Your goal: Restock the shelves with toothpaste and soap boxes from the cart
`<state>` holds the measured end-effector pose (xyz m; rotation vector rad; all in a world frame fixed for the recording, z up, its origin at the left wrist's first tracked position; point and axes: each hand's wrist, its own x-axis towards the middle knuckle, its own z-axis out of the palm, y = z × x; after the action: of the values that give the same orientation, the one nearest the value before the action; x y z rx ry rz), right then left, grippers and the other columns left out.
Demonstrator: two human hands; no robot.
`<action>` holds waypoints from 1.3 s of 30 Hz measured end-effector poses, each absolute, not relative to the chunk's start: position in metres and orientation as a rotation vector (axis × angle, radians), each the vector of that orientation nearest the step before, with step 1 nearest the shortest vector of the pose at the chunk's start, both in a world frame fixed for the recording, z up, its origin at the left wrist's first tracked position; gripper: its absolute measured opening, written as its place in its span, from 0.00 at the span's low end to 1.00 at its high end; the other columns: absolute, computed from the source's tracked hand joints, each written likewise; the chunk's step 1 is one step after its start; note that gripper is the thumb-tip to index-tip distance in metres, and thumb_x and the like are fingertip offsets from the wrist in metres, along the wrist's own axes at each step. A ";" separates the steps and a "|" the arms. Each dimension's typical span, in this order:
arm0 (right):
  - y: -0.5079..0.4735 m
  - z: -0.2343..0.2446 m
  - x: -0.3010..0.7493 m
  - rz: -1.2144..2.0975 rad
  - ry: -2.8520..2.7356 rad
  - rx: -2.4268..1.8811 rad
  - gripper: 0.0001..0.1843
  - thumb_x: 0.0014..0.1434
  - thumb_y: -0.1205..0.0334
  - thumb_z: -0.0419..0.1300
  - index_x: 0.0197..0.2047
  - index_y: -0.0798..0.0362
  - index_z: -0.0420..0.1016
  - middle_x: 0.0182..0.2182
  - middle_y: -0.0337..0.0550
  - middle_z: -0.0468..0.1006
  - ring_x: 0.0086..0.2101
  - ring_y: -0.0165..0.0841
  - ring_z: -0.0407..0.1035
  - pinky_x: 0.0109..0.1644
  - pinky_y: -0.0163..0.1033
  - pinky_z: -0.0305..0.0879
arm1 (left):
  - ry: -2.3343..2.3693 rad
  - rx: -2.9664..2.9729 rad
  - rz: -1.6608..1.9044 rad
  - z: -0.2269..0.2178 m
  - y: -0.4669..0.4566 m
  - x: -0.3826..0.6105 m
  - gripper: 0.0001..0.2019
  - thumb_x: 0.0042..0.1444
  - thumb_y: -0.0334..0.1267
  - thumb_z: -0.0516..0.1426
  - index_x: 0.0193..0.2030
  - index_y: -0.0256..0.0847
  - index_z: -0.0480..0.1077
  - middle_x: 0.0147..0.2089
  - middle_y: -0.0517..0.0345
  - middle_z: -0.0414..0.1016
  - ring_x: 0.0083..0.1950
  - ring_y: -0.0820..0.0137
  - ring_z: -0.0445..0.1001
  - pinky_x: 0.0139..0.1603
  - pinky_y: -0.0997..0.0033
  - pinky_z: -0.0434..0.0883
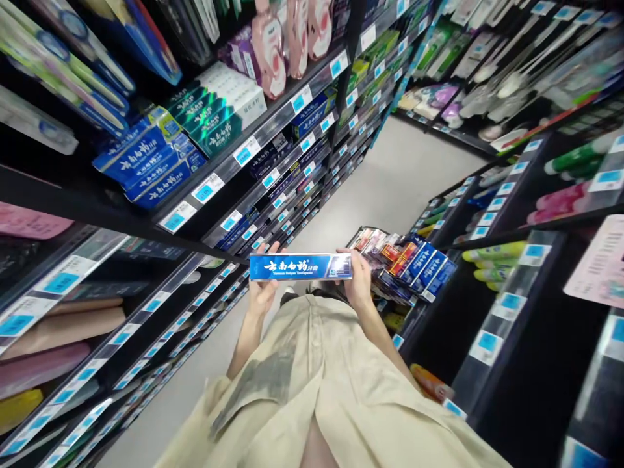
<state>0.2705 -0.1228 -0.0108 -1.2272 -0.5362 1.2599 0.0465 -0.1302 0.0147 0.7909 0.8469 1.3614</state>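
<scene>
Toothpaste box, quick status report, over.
Left hand behind toothpaste box, near left end. Right hand gripping right end. Box straight across view, label facing camera. Nothing blocking large lettering.

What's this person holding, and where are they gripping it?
A blue toothpaste box: left hand near one end, right hand at the other.

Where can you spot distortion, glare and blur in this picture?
Head view: shelves splay steeply, suggesting a wide-angle lens; head view: green glare on the teal boxes; head view: pink card at right edge blurred, large lettering on the toothpaste box readable.
</scene>
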 end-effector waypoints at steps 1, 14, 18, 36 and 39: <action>-0.121 -0.011 0.277 1.280 -0.549 -1.217 0.27 0.59 0.34 0.65 0.39 0.52 0.80 0.25 0.39 0.75 0.25 0.35 0.72 0.23 0.38 0.71 | 0.847 0.822 1.355 0.015 -0.130 0.050 0.46 0.50 0.50 0.74 0.74 0.57 0.62 0.75 0.43 0.65 0.75 0.44 0.65 0.70 0.41 0.68; -0.105 -0.009 0.320 1.444 -0.604 -1.125 0.26 0.56 0.34 0.67 0.36 0.51 0.78 0.24 0.39 0.74 0.24 0.36 0.72 0.21 0.39 0.71 | 0.882 0.884 1.376 0.026 -0.120 0.084 0.46 0.48 0.47 0.75 0.73 0.55 0.62 0.77 0.43 0.62 0.76 0.41 0.62 0.69 0.39 0.71; -0.104 -0.016 0.326 1.397 -0.599 -1.134 0.27 0.55 0.33 0.67 0.36 0.51 0.78 0.26 0.41 0.76 0.27 0.37 0.74 0.24 0.39 0.73 | 0.919 0.847 1.379 0.027 -0.117 0.094 0.49 0.45 0.48 0.76 0.73 0.50 0.63 0.72 0.40 0.69 0.75 0.41 0.65 0.69 0.40 0.70; -0.117 -0.006 0.323 1.410 -0.742 -1.000 0.33 0.40 0.48 0.82 0.47 0.48 0.76 0.45 0.44 0.80 0.29 0.33 0.75 0.22 0.34 0.72 | 1.218 0.744 1.543 0.011 -0.099 0.099 0.34 0.47 0.58 0.74 0.59 0.51 0.74 0.49 0.56 0.82 0.50 0.63 0.81 0.54 0.63 0.76; -0.113 -0.012 0.320 1.510 -0.600 -1.091 0.28 0.48 0.41 0.77 0.42 0.49 0.72 0.31 0.35 0.77 0.16 0.26 0.65 0.13 0.32 0.60 | 1.182 0.707 1.536 0.010 -0.095 0.101 0.25 0.55 0.60 0.68 0.51 0.46 0.75 0.40 0.58 0.80 0.39 0.69 0.79 0.43 0.67 0.75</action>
<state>0.3197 -0.1133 -0.0121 -1.0913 -0.6004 1.5103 0.1014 -0.0949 0.0104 0.7071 1.1825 1.5357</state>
